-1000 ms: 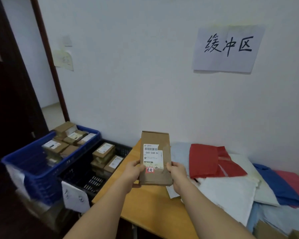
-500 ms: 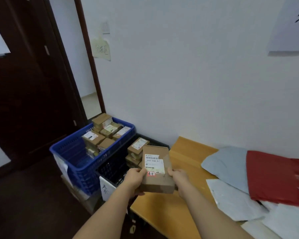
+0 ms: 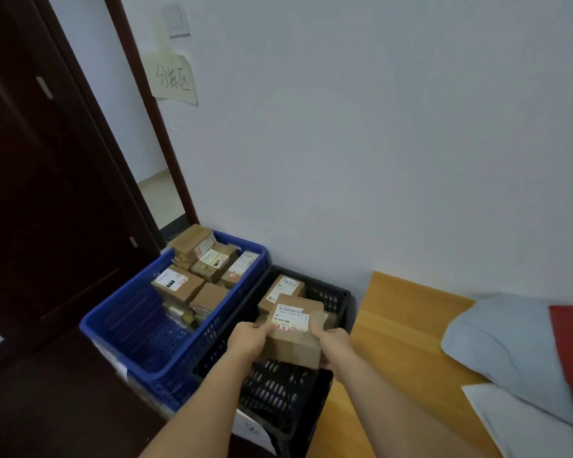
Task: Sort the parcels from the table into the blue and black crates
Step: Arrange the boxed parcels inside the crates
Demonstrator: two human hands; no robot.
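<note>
Crowding the black crate (image 3: 341,297), boxed parcels (image 3: 280,289) underlie the held box (image 3: 295,338).

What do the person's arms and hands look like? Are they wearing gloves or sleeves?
No gloves and no sleeves that the picture shows. Both forearms are bare from the bottom edge of the picture up to the wrists. The left hand and the right hand are bare too. No watch, bracelet or ring can be seen on the parts in view.

Matt cardboard parcel (image 3: 296,338); perforated plastic blue crate (image 3: 139,328), black crate (image 3: 278,395); smooth wooden table (image 3: 401,325).
</note>
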